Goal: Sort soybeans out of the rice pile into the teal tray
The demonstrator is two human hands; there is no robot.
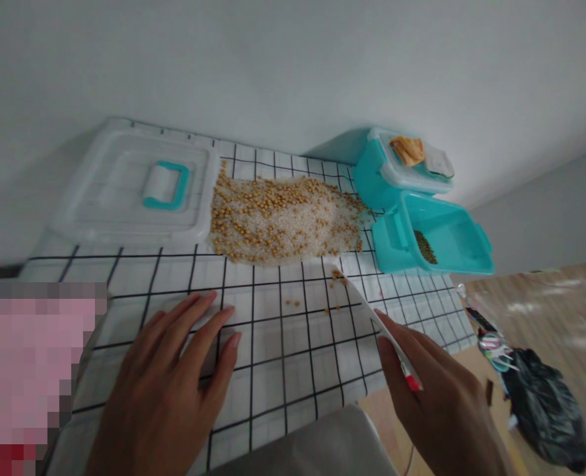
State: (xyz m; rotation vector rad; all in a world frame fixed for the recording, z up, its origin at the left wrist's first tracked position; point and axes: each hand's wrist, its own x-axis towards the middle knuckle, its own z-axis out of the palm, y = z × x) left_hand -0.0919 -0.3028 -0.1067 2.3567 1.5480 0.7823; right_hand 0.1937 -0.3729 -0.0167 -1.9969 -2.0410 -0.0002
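Flat on the checked cloth (267, 344), my left hand (174, 370) rests with its fingers spread and nothing in it. Between thumb and fingers, my right hand (426, 383) pinches a thin white card (372, 317) with a red patch near the grip. The card stands on edge, its far end by a few loose yellow beans (339, 274). Beyond both hands spreads a wide layer of white rice (297, 223) mixed with yellow beans that look like soybeans (267, 198).
A clear lid with a teal handle (174, 188) lies left of the grains. At the right, an open teal box (386, 241) holds small greenish grains (425, 248). Behind it, a lidded teal box (369, 175) carries small packets (409, 151). A black bag (545, 403) lies on the floor.
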